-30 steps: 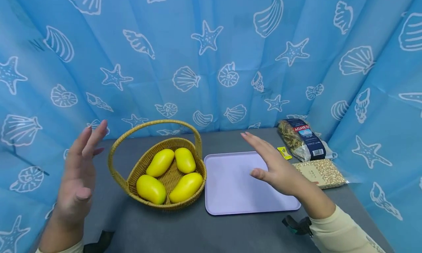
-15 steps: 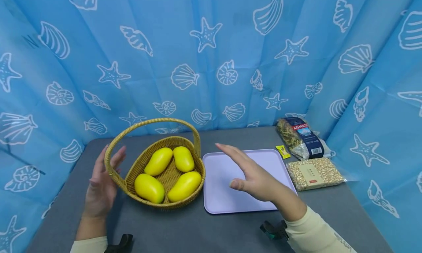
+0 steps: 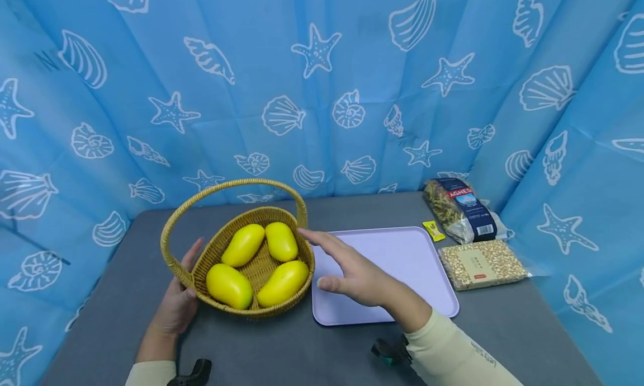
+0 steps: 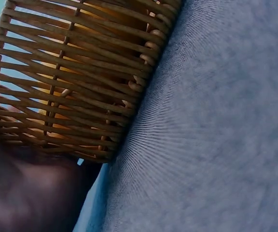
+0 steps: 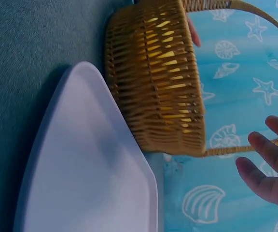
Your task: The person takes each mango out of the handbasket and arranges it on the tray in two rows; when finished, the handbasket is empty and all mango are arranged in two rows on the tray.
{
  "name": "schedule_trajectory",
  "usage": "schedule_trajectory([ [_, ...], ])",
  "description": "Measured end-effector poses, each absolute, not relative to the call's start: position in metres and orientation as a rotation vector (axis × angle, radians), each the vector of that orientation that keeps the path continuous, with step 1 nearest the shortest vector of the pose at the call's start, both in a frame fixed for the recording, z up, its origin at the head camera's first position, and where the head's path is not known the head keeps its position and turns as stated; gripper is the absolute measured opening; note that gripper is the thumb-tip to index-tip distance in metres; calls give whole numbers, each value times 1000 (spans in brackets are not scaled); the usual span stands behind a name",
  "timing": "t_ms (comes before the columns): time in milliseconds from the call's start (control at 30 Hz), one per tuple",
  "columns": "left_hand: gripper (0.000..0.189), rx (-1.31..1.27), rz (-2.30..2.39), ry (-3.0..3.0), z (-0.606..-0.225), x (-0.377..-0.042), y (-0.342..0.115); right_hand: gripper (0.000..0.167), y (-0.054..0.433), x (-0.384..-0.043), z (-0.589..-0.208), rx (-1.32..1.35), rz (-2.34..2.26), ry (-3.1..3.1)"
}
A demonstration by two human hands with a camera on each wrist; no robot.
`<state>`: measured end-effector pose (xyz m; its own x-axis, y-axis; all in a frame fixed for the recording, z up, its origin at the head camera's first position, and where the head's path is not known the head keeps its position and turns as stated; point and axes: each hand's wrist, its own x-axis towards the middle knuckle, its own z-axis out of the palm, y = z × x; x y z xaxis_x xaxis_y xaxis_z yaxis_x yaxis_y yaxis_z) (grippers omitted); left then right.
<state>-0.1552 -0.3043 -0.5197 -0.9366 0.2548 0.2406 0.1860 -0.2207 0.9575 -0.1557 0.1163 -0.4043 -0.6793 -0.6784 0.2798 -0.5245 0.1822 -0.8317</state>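
Observation:
A wicker basket (image 3: 254, 312) with a tall arched handle stands left of centre in the head view, holding several yellow mangoes (image 3: 230, 287). My left hand (image 3: 175, 309) rests against the basket's left side, fingers stretched along the outer wall and thumb by the rim at the handle's foot. In the left wrist view, the palm (image 4: 28, 188) lies right at the woven wall (image 4: 66, 87). My right hand (image 3: 354, 275) hovers over the left part of a lilac tray (image 3: 402, 263), fingers straight and apart, fingertips close to the basket's right rim. It holds nothing.
At the right of the grey table (image 3: 282, 352) lie a pasta bag (image 3: 465, 210), a small yellow packet (image 3: 434, 231) and a clear pack of pale beans or grains (image 3: 483, 264). A blue shell-print curtain (image 3: 322, 123) hangs behind.
My left hand has moved right and down to the basket's left side. My right hand has moved left across the tray towards the basket. Basket and mangoes stay put.

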Motion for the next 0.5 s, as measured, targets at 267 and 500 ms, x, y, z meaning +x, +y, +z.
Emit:
schedule_trajectory([
  [267, 107, 711, 2293, 1830, -523, -156, -310, 108, 90, -171, -413, -1254, -1630, 2045],
  [500, 111, 679, 2251, 1867, -519, -156, -309, 103, 67, -190, -421, -1197, -1724, 1805],
])
